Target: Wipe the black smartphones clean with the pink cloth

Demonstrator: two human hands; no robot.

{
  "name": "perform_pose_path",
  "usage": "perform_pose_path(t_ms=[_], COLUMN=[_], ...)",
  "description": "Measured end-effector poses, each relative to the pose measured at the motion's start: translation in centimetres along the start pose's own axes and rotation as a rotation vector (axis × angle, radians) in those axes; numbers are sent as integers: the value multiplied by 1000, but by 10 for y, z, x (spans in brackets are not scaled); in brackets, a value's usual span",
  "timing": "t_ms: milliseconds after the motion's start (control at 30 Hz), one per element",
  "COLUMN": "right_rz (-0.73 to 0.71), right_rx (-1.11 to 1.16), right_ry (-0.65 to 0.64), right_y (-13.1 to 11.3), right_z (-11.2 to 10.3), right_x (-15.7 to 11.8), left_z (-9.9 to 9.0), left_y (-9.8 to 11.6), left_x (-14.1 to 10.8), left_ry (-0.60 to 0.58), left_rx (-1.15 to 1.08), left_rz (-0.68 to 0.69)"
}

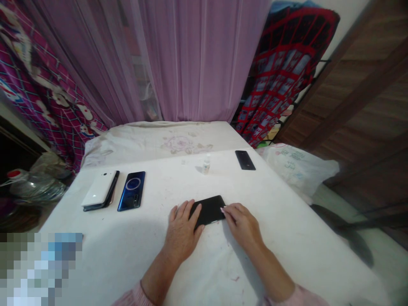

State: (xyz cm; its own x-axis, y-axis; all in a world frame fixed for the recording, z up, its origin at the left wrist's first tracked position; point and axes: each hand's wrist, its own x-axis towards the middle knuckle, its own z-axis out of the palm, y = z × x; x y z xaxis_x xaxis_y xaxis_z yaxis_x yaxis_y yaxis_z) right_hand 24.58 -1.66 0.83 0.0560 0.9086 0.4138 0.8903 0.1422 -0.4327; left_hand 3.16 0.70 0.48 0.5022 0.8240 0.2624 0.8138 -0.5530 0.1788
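A black smartphone [208, 210] lies screen up on the white-covered table, slightly angled. My left hand [182, 227] steadies its left end, with fingers over the far side and screen and the thumb at the near edge. At the phone's right end, my right hand [242, 223] is closed in a pinch. A tiny pale tip shows at those fingertips, touching or just above the screen; what it belongs to is hidden. Beyond the phone stands a small white bottle [206, 165], and a small clear piece [183, 162] lies to its left.
On the left are a blue phone [131, 193] and a white phone [100, 189] stacked on a dark one. Another dark phone [245, 160] lies near the right edge. A white plastic bag [296, 168] hangs beside the table. Purple curtains [197, 59] close off the back.
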Motion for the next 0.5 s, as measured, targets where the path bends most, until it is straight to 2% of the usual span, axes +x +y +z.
perform_pose_path(t_ms=[100,233,500], right_rz=[21,33,-70], right_rx=[11,-2,-1], right_ry=[8,49,25], right_y=[3,3,-18], right_z=[-5,-1,8], right_x=[-5,1,-2], left_z=[0,0,5], left_y=[1,0,-3], left_x=[2,1,-2], left_ry=[-1,-19,30], left_rx=[-8,-34,-38], left_rz=[-26,-30,-28])
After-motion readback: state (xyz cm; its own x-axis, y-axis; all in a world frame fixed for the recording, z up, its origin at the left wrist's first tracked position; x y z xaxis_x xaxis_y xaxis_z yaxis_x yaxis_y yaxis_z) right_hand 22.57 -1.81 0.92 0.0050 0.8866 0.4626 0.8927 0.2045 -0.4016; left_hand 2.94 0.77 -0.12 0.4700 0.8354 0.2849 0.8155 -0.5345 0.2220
